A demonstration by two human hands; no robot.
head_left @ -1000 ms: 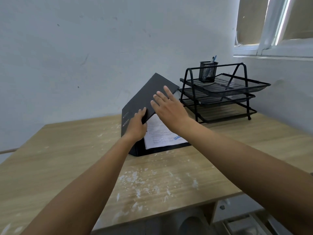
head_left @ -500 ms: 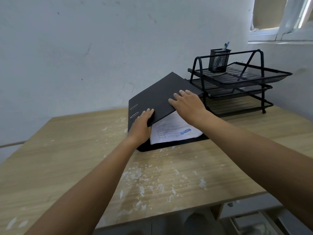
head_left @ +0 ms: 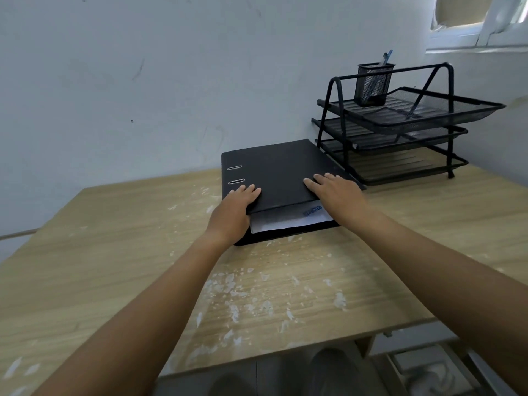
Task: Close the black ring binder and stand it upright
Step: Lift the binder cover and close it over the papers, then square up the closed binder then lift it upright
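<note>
Now the black ring binder (head_left: 280,172), at the counter's (head_left: 114,252) back edge beside the tray rack (head_left: 400,121), has its cover nearly flat, steeply raised 1 second ago; the right hand (head_left: 340,195) presses with straight fingers (head_left: 314,184), the left hand (head_left: 233,210) overlaps the near edge, grip unclear, so only final closing and standing remain.

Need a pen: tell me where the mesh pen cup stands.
In the head view the mesh pen cup stands upper right, on the top tier of the tray rack, right of the binder.

The wooden desk (head_left: 85,252) carries a black ring binder (head_left: 280,172); a black mesh tray rack (head_left: 400,132) stands just right of the binder, and white flecks (head_left: 237,307) lie before it.
</note>
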